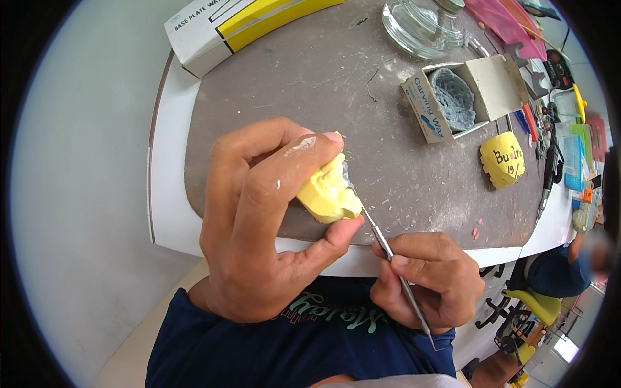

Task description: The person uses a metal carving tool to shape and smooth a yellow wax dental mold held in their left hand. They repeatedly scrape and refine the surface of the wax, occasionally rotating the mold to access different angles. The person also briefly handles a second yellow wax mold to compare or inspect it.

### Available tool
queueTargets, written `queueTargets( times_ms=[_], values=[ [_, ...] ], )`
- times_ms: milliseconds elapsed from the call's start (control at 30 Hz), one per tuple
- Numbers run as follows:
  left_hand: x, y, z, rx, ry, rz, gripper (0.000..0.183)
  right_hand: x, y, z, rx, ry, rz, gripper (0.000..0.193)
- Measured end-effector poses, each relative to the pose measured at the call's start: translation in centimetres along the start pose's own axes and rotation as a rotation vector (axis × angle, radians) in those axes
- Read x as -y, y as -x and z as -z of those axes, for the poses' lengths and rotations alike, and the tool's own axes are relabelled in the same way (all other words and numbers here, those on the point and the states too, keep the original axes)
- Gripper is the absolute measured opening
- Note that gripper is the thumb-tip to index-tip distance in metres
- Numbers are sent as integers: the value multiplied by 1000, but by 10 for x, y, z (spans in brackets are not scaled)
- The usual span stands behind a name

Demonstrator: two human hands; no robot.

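Note:
A yellow plaster dental cast point(326, 197) is pinched between the thumb and fingers of my left hand point(259, 213), above the near part of the brown work mat. Grey wax point(347, 173) shows along the cast's right side. My right hand point(432, 275) grips a slim metal wax carver point(388, 251) like a pen. The carver's upper tip meets the cast's right edge by the grey wax; whether it presses in I cannot tell. Its other, hooked end sticks out below my right hand.
On the mat point(291, 97) stand an open carton point(424, 116) of grey wax, a second yellow cast point(502, 158) and a glass dish point(420, 29). A white-and-yellow box point(239, 29) lies far left. Pens and tools crowd the right edge. A person point(559, 268) sits beyond, at right.

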State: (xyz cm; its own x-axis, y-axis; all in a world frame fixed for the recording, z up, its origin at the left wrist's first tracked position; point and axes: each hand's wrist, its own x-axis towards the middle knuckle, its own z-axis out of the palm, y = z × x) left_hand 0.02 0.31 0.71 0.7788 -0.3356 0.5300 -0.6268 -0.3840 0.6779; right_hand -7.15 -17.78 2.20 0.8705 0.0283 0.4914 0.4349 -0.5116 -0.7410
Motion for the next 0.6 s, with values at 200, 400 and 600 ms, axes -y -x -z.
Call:
queueTargets(
  times_ms=[200,400,600],
  values=[
    [0,1,1,3,0,7,77,-2,2,0,-28,11,-1,26],
    [0,0,1,12,7,11,78,-2,7,2,-75,5,-23,28],
    [0,1,1,4,47,35,78,1,16,9,-189,-123,-127,30]
  ],
)
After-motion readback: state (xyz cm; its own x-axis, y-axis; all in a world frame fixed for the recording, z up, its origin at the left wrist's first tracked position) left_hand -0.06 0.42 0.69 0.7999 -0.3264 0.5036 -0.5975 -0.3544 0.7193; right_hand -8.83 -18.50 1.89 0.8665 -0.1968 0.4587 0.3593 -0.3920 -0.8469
